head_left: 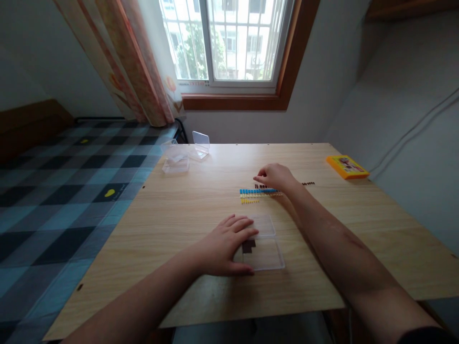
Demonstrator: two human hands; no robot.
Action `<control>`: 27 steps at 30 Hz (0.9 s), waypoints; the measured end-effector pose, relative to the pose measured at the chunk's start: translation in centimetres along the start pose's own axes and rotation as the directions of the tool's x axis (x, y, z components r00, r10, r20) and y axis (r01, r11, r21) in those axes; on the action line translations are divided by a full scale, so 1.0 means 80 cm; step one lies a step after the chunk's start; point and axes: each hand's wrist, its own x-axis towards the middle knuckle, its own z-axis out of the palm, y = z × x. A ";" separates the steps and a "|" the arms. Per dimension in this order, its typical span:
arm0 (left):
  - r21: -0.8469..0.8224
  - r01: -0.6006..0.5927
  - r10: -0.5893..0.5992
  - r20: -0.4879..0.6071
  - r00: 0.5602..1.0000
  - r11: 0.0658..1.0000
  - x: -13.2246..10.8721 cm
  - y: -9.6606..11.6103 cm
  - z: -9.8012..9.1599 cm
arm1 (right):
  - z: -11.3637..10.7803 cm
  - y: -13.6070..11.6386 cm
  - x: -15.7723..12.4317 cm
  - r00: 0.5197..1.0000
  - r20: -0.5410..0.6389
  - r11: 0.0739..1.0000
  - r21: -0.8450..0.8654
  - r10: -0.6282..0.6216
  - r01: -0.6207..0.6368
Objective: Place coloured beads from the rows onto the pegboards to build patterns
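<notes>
Near middle of wooden table [161, 229]: unfolded clear box [265, 258], dark brown pieces [248, 246] inside at left; left hand [229, 244] across left edge, fingers spread, unclenched. Farther off, right hand [276, 176] at dark row [263, 186], fingertips bunched, any held piece impossible to tell. Just nearer: blue row [253, 191], yellow row [247, 201].

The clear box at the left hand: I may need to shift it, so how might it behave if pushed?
The clear box looks thin-walled, so it's probably light. Lying flat on the table, it would likely slide rather than tip. The dark pieces inside might shift.
</notes>
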 end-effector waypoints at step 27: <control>-0.026 -0.008 0.007 -0.016 1.000 1.000 0.000 -0.002 0.001 | -0.012 0.030 0.004 0.976 -0.007 0.975 0.015 0.220 -0.220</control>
